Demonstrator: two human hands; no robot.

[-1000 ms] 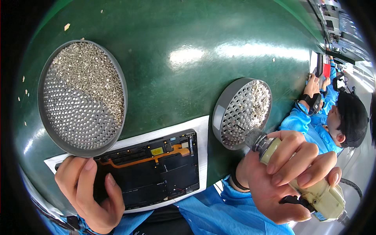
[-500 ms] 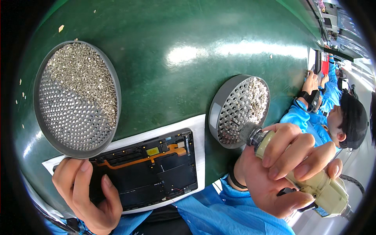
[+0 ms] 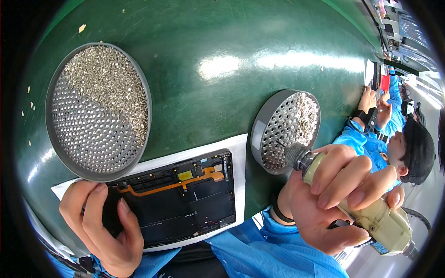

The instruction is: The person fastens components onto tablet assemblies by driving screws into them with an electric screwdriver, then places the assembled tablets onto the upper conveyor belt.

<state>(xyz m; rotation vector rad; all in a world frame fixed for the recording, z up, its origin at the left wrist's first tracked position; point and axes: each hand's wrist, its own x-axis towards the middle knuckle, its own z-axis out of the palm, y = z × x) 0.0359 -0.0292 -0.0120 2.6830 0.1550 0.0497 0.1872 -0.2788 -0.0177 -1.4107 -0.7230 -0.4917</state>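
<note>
The opened tablet [image 3: 178, 204], back cover off and flat on a white sheet at the near edge of the green worktop [image 3: 213, 65], is pinned at its left end by the left hand [image 3: 104, 224], whose grip is spread flat and has crept further onto the device than a second ago. The beige electric screwdriver [image 3: 366, 211] is clasped fully in the right hand [image 3: 333, 199], its tip now dipped into the small perforated screw tray [image 3: 285, 129], which suggests a screw is being picked up. The large perforated tray [image 3: 99, 109] of loose screws sits beyond, and another person [image 3: 394, 139] works further right.

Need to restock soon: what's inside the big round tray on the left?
The big tray holds a heap of small silvery screws in its upper and right part; the lower left shows bare perforated floor. Its bottom edge is partly hidden behind the left hand.
</note>
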